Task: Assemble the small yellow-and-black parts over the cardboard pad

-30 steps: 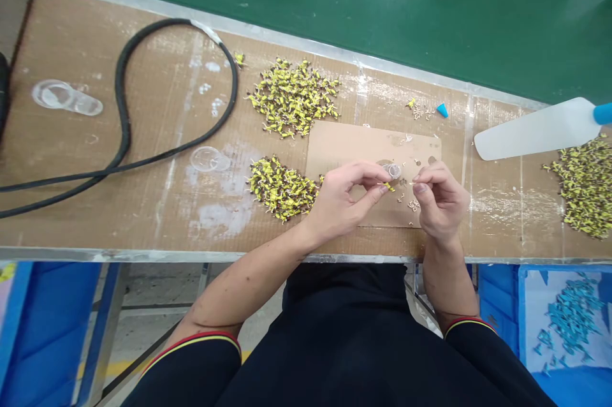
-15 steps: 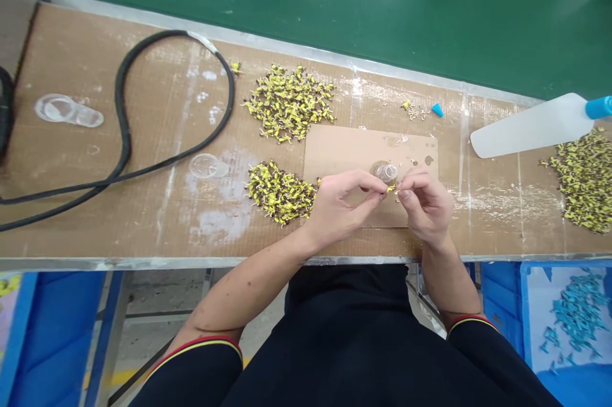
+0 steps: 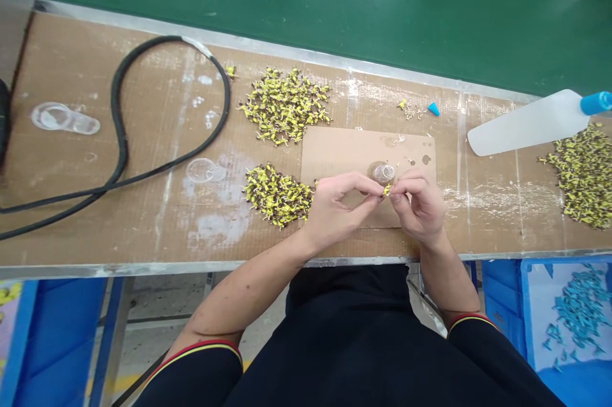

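My left hand (image 3: 342, 206) pinches a small yellow piece (image 3: 387, 190) between thumb and forefinger. From the right, my right hand (image 3: 419, 204) has its thumb and forefinger closed at the same piece; whether they grip it or a tiny part at its edge is too small to tell. Just beyond the fingertips a small clear cup (image 3: 384, 172) stands on a flat cardboard sheet (image 3: 344, 152). Two piles of yellow and dark pieces lie to the left, a far pile (image 3: 285, 106) and a near pile (image 3: 277, 196).
A black hose (image 3: 119, 133) loops at the left beside clear plastic lids (image 3: 205, 171). Tiny pale parts (image 3: 414, 112) and a blue cap (image 3: 433, 109) lie at the back. On the right are a white bottle (image 3: 530, 123) and another yellow pile (image 3: 586, 177).
My right hand has moved slightly left, and its fingertips now meet the yellow piece at my left fingertips. The whole view has shifted a little.
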Motion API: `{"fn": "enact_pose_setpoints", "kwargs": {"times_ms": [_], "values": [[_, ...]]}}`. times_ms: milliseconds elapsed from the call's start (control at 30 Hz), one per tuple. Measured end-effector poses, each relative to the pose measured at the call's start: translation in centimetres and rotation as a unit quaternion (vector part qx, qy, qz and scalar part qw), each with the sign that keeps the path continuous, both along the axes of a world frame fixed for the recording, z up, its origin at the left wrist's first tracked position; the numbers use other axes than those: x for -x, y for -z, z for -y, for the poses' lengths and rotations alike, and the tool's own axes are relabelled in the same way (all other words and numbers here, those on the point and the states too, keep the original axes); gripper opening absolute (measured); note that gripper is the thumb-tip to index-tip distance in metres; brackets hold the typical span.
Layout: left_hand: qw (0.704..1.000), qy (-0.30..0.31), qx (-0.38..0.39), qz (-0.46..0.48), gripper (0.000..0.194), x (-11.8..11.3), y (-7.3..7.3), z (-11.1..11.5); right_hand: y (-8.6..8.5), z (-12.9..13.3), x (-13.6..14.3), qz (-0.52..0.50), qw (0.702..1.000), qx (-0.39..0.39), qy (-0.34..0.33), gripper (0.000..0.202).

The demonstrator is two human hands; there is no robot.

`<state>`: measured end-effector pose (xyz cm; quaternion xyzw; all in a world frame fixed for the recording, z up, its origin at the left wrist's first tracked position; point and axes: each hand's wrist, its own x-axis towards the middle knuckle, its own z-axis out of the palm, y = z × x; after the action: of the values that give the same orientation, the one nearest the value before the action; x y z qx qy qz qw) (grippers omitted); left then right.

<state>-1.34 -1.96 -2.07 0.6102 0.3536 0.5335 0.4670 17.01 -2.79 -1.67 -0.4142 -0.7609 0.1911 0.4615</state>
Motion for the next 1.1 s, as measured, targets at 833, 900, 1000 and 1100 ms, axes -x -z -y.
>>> {"fn": "enact_pose_setpoints", "kwargs": {"times_ms": [833, 900, 1000, 1100], "values": [[0.990, -0.070, -0.123, -0.019, 0.015, -0.4, 0.2, 0.5, 1.0, 0.1, 0.7, -0.004, 0.998, -0.063, 0.004, 0.018], [0.990, -0.074, -0.121, -0.016, 0.016, -0.5, 0.2, 0.6, 1.2, 0.1, 0.8, -0.021, 0.998, -0.055, -0.005, 0.020], [0.990, -0.079, -0.115, -0.010, 0.016, -0.6, 0.3, 0.7, 1.4, 0.3, 1.0, -0.028, 0.998, -0.059, -0.007, 0.022], [0.991, -0.079, -0.110, 0.000, 0.016, -0.7, 0.3, 0.8, 1.5, 0.4, 1.3, -0.025, 0.996, -0.081, 0.005, 0.021]]}}
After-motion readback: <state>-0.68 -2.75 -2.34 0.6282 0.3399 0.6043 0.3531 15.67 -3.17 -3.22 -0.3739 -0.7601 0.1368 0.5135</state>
